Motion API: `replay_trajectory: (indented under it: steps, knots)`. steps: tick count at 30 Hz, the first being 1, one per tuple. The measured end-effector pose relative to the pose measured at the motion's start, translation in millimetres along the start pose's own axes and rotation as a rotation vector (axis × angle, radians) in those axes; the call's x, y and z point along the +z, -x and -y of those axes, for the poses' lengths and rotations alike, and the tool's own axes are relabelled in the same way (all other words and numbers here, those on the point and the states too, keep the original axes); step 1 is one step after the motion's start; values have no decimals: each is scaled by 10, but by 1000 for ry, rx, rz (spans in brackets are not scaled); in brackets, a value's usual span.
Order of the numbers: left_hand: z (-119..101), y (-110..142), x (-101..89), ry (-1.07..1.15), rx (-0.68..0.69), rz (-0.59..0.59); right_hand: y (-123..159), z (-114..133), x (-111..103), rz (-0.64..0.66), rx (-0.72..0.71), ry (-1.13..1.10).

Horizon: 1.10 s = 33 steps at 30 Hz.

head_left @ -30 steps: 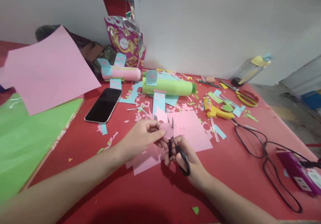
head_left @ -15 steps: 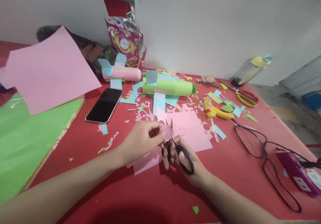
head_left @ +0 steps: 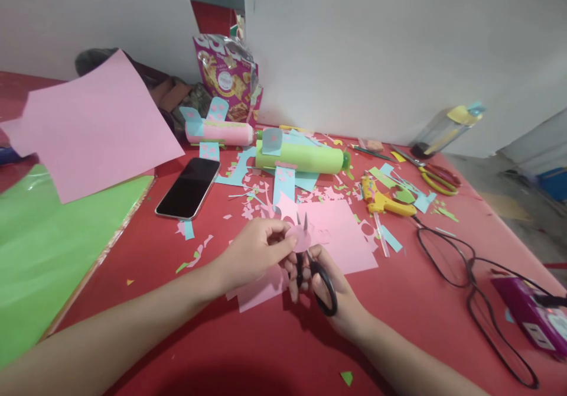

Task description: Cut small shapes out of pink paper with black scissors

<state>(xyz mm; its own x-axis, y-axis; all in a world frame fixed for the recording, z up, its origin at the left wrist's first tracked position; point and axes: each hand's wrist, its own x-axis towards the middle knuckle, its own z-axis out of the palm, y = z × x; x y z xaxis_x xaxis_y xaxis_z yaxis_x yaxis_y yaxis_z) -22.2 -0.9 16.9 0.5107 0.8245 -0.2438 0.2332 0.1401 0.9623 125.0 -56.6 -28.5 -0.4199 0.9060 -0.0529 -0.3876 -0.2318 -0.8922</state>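
Observation:
Between the thumb and fingers of my left hand point(head_left: 257, 248) is a small round piece of pink paper point(head_left: 299, 239). My right hand point(head_left: 330, 283) has its thumb and fingers in the black handles of a pair of scissors point(head_left: 326, 292). The blades point away from me, slightly parted, and stand at the paper disc; part of them is hidden behind it. Under and beyond both hands lie pink paper sheets point(head_left: 343, 236) on the red table point(head_left: 212, 349).
Beyond my hands lie a green paper-wrapped bottle point(head_left: 305, 158), a pink one point(head_left: 225, 133) and many paper scraps. A phone point(head_left: 189, 188) lies left. On the right are a yellow glue gun point(head_left: 390, 202), larger scissors point(head_left: 436, 178) and a purple power strip point(head_left: 527, 313).
The scissor blades opened wider half a second ago and are now closer together. My left hand keeps its hold on the paper disc. The whole view has shifted slightly.

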Motion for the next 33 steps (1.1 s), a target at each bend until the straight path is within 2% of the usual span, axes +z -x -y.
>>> replay_trajectory:
  steps: [9,19,33]
  knots:
    - [39,-8,16,64,-10,31,6,13,20,-26,55,36]
    - [72,-5,43,125,-28,77,15,9,35,-1,27,-10]
    - [121,-3,50,222,-48,139,12,25,62,-17,20,33]
